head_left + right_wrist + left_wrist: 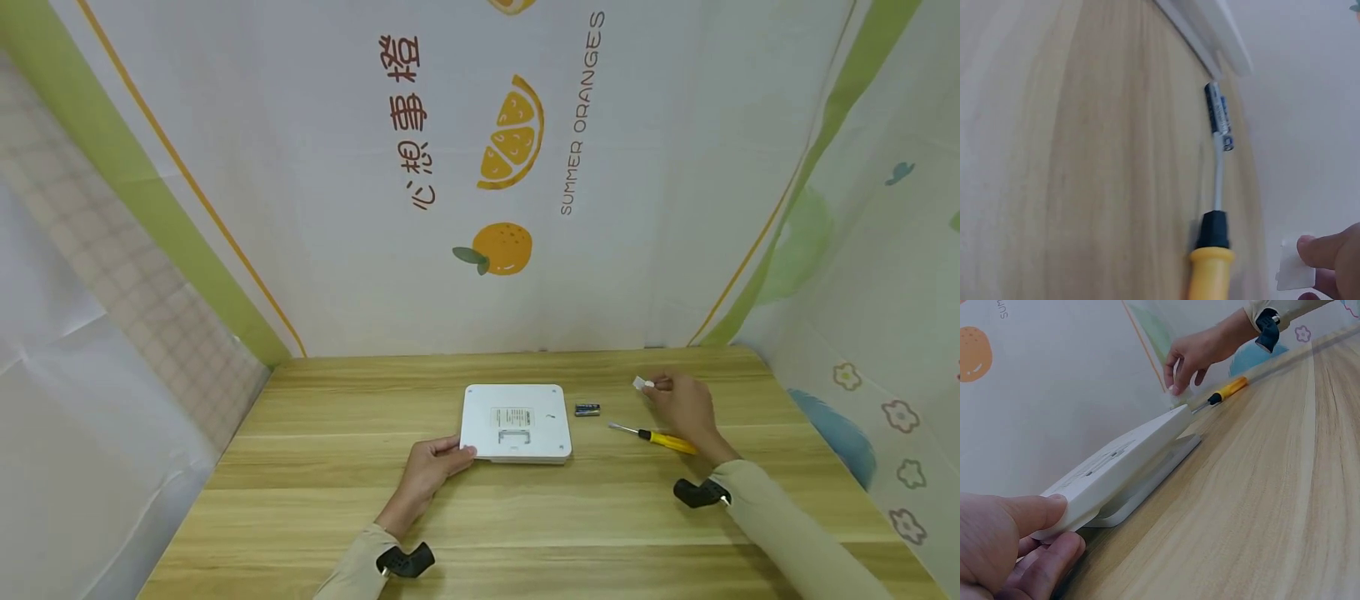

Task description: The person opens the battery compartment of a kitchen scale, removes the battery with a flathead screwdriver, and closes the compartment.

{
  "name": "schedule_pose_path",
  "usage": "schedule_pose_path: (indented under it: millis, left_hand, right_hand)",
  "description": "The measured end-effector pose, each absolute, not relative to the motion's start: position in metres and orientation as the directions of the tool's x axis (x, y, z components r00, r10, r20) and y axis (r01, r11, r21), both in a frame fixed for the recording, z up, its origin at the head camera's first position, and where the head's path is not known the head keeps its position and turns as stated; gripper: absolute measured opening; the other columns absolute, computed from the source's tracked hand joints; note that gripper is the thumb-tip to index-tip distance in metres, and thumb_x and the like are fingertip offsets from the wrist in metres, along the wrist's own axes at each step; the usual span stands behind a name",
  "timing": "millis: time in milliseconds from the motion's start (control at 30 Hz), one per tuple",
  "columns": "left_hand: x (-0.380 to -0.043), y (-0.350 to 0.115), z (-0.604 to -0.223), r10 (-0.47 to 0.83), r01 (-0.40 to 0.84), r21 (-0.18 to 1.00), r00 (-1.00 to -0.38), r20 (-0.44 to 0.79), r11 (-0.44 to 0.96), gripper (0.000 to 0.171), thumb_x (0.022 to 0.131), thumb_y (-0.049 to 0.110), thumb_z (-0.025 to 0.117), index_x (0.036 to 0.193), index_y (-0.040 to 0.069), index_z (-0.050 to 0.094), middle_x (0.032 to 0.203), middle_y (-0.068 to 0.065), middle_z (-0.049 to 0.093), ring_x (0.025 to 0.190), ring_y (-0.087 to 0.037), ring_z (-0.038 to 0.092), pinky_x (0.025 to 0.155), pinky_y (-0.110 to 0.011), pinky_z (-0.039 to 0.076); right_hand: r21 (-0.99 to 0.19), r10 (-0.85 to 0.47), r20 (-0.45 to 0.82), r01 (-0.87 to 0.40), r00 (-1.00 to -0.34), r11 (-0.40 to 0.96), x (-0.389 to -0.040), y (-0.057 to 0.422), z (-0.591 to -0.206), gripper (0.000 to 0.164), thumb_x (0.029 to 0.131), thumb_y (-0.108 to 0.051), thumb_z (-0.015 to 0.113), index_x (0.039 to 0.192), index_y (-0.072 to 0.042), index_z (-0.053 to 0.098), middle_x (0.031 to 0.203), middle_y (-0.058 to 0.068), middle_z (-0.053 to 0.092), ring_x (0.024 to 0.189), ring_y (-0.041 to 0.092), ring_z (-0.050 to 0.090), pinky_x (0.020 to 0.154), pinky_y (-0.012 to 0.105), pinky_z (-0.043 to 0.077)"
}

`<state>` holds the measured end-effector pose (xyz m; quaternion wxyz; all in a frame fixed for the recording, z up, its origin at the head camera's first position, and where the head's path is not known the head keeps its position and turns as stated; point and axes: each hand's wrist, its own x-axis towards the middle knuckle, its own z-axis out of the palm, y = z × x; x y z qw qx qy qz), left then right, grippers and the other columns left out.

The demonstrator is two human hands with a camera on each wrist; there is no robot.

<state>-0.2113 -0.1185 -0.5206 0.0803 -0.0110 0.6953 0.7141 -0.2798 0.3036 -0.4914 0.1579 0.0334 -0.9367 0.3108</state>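
A white kitchen scale lies underside up on the table, with a label and an uncovered battery compartment showing. My left hand grips its near left corner, thumb on top and fingers underneath. Beyond the screwdriver, my right hand pinches a small white battery cover between thumb and finger, just above the far part of the table. Two dark AA-type batteries lie side by side, right of the scale. Near my right wrist rests a screwdriver with a yellow and black handle.
The wood-grain table ends at the back against a white curtain printed with oranges. More printed cloth hangs along the right side. Each wrist wears a black camera mount.
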Motion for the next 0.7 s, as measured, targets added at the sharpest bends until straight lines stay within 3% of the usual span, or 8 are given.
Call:
schedule_pose_path:
  millis: [233,300,367,467,533,567,633,700]
  left_hand:
    - [-0.212,-0.118,-0.521,0.086,-0.147,0.989,-0.986,-0.145,-0.026,0.046,0.092,0.003,0.075,0.129,-0.019,0.059,0.105,-0.021,0.074,0.091,-0.016,0.072,0.084,-0.027,0.064]
    - [-0.211,-0.118,-0.521,0.086,-0.144,0.989,-0.986,-0.142,-0.023,0.046,0.092,0.003,0.075,0.129,-0.019,0.059,0.105,-0.021,0.073,0.091,-0.017,0.072,0.084,-0.027,0.064]
    - [-0.211,-0.119,-0.521,0.086,-0.143,0.989,-0.986,-0.141,-0.022,0.046,0.092,0.003,0.075,0.129,-0.019,0.059,0.105,-0.022,0.073,0.091,-0.017,0.072,0.084,-0.028,0.064]
    - [-0.211,-0.119,-0.521,0.084,-0.146,0.989,-0.986,-0.144,-0.022,0.046,0.092,0.003,0.075,0.129,-0.018,0.059,0.105,-0.022,0.073,0.091,-0.017,0.072,0.084,-0.027,0.064]
    - [-0.211,-0.118,-0.521,0.083,-0.148,0.989,-0.986,-0.146,-0.02,0.046,0.092,0.003,0.076,0.129,-0.018,0.059,0.105,-0.022,0.073,0.091,-0.017,0.072,0.084,-0.027,0.064]
    - [-0.211,-0.118,-0.521,0.082,-0.149,0.989,-0.986,-0.147,-0.02,0.046,0.092,0.004,0.076,0.129,-0.018,0.059,0.105,-0.022,0.073,0.091,-0.017,0.072,0.084,-0.027,0.064]
    - [-0.211,-0.118,-0.52,0.083,-0.149,0.989,-0.986,-0.147,-0.019,0.046,0.092,0.004,0.076,0.129,-0.018,0.059,0.105,-0.022,0.073,0.091,-0.017,0.072,0.083,-0.027,0.064]
    - [-0.211,-0.118,-0.52,0.085,-0.149,0.989,-0.986,-0.147,-0.017,0.046,0.092,0.004,0.076,0.129,-0.018,0.059,0.105,-0.021,0.074,0.091,-0.017,0.072,0.083,-0.027,0.064]
  right_hand:
    - [-0.564,0.021,0.376,-0.211,-0.926,0.799,-0.273,0.299,-0.474,0.027,0.093,-0.013,0.076,0.112,0.004,0.071,0.101,0.022,0.076,0.093,0.043,0.072,0.078,0.059,0.057]
    - [-0.552,0.005,0.396,-0.233,-0.918,0.8,-0.271,0.294,-0.469,0.027,0.092,-0.013,0.078,0.113,0.004,0.073,0.098,0.02,0.077,0.09,0.04,0.072,0.073,0.053,0.057]
    - [-0.542,-0.014,0.414,-0.259,-0.91,0.799,-0.267,0.287,-0.462,0.027,0.091,-0.014,0.079,0.113,0.002,0.075,0.097,0.019,0.077,0.071,0.034,0.069,0.057,0.041,0.053]
    - [-0.533,-0.039,0.445,-0.299,-0.895,0.791,-0.261,0.274,-0.453,0.024,0.091,-0.015,0.079,0.109,0.0,0.078,0.097,0.02,0.077,0.046,0.017,0.047,0.043,0.025,0.034]
    - [-0.539,-0.055,0.461,-0.329,-0.885,0.775,-0.258,0.265,-0.448,0.022,0.09,-0.015,0.079,0.106,0.0,0.079,0.1,0.022,0.076,0.042,0.01,0.026,0.039,0.022,0.022]
    - [-0.543,-0.061,0.469,-0.341,-0.881,0.767,-0.256,0.26,-0.446,0.021,0.09,-0.015,0.08,0.104,0.0,0.08,0.1,0.022,0.076,0.041,0.008,0.025,0.039,0.021,0.022]
    - [-0.541,-0.075,0.5,-0.379,-0.863,0.751,-0.253,0.249,-0.443,0.018,0.087,-0.014,0.082,0.1,-0.001,0.081,0.098,0.02,0.077,0.042,0.01,0.041,0.039,0.025,0.038]
    - [-0.539,-0.089,0.534,-0.419,-0.841,0.731,-0.251,0.239,-0.442,0.015,0.084,-0.011,0.084,0.095,-0.001,0.082,0.097,0.017,0.078,0.054,0.018,0.061,0.048,0.036,0.056]
